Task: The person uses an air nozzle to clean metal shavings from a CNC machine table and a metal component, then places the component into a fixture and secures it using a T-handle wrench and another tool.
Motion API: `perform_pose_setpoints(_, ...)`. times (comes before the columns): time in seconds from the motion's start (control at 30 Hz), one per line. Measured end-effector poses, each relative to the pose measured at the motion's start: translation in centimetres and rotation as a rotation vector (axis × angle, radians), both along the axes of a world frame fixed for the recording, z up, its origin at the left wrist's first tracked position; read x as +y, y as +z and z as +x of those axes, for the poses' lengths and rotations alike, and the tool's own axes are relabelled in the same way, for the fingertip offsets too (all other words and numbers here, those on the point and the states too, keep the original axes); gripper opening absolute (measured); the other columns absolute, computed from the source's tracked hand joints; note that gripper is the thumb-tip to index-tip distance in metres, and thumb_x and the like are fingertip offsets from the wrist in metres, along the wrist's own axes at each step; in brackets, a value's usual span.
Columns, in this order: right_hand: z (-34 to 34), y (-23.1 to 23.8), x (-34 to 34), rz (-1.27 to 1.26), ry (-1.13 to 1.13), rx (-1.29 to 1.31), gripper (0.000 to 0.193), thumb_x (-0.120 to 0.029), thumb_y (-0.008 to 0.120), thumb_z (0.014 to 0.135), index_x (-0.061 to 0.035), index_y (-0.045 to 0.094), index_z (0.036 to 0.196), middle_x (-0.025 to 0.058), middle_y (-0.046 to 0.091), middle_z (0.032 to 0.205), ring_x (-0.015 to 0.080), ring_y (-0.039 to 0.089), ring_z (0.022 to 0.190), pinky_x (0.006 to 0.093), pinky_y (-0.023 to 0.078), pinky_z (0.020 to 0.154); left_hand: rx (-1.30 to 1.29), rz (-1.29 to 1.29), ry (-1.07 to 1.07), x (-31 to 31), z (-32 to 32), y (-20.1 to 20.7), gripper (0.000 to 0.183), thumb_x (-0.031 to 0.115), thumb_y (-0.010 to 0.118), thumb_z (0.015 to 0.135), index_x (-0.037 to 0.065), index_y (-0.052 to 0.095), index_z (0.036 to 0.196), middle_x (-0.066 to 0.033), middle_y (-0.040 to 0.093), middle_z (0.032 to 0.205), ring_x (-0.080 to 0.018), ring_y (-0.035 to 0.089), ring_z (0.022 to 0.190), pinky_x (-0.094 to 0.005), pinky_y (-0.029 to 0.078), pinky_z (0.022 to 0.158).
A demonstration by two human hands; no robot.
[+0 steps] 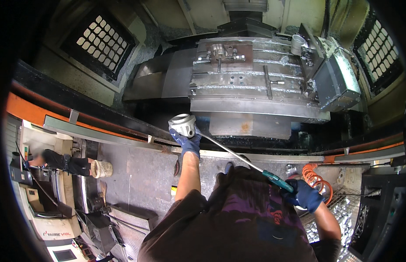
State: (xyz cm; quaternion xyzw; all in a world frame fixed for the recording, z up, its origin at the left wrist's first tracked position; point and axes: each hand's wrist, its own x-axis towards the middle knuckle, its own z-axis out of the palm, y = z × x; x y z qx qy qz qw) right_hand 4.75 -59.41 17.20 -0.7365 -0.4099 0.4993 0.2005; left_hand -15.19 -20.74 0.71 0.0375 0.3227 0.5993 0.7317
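My left hand [188,143], in a blue glove, holds up a silver metal housing [182,125] with a round bore facing up and a smaller hole in its side. My right hand [305,195], also gloved in blue, is closed around the green handle of an air blow gun [275,178]. The gun's long thin metal tube runs up and left, and its tip ends close by the housing; whether they touch is hard to tell. An orange coiled hose [311,174] hangs beside my right hand.
Ahead lies a slotted machine table [255,106] strewn with chips, bearing a clamping fixture [219,52] and a round metal part [298,44]. The machine's sill [124,134] crosses in front of me. Left stand another person [65,161] and a bucket [101,169]. Shiny metal pieces [343,214] lie lower right.
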Motion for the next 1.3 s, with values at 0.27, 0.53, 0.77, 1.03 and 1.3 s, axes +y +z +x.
perform_pose_setpoints(0.27,0.0,-1.7,0.6,0.077,-0.032,0.001,0.027,-0.018,0.065,0.079,-0.0077,0.065,0.104,0.0193,0.066,0.089,0.0350,0.065,0.081,0.0399,0.049,0.075,0.018,-0.050,-0.061,-2.2,2.9,2.4,0.058,0.065,0.047,0.084,0.016,0.059,0.112,-0.0034,0.062,0.106,-0.0220,0.060,0.088,-0.0354,0.053,0.073)
perform_pose_setpoints(0.53,-0.8,-1.8,0.8,0.017,0.046,-0.129,0.028,-0.021,0.061,0.083,-0.0083,0.064,0.107,0.0204,0.066,0.093,0.0381,0.063,0.088,0.0411,0.049,0.079,-0.171,-0.137,0.015,-1.0,2.0,1.2,0.060,0.065,0.050,0.082,0.015,0.059,0.114,-0.0049,0.063,0.108,-0.0232,0.061,0.091,-0.0354,0.054,0.078)
perform_pose_setpoints(0.77,-1.9,-1.1,2.3,0.119,0.126,-0.458,0.037,-0.022,0.055,0.084,-0.0044,0.058,0.116,0.0206,0.065,0.097,0.0379,0.063,0.086,0.0436,0.050,0.079,-0.107,-0.179,-0.073,-3.1,4.3,3.7,0.072,0.076,0.053,0.072,0.020,0.055,0.118,-0.0038,0.062,0.106,-0.0245,0.061,0.079,-0.0360,0.055,0.063)
perform_pose_setpoints(1.03,0.2,-4.3,1.4,0.160,-0.051,0.224,0.027,-0.015,0.067,0.084,-0.0022,0.064,0.107,0.0093,0.068,0.091,0.0114,0.057,0.080,0.0294,0.048,0.076,0.076,-0.014,-0.171,-5.0,5.0,6.6,0.075,0.070,0.050,0.081,0.015,0.044,0.132,-0.0090,0.052,0.126,-0.0258,0.055,0.107,-0.0404,0.051,0.087)
perform_pose_setpoints(1.3,1.5,-8.9,-4.6,0.204,-0.149,0.424,0.026,-0.020,0.060,0.089,-0.0010,0.065,0.105,0.0032,0.064,0.078,0.0114,0.056,0.067,0.0261,0.044,0.061,-0.082,0.242,-0.217,-6.6,5.9,8.3,0.077,0.055,0.062,0.083,0.011,0.033,0.140,-0.0094,0.044,0.134,-0.0267,0.048,0.120,-0.0428,0.042,0.100)
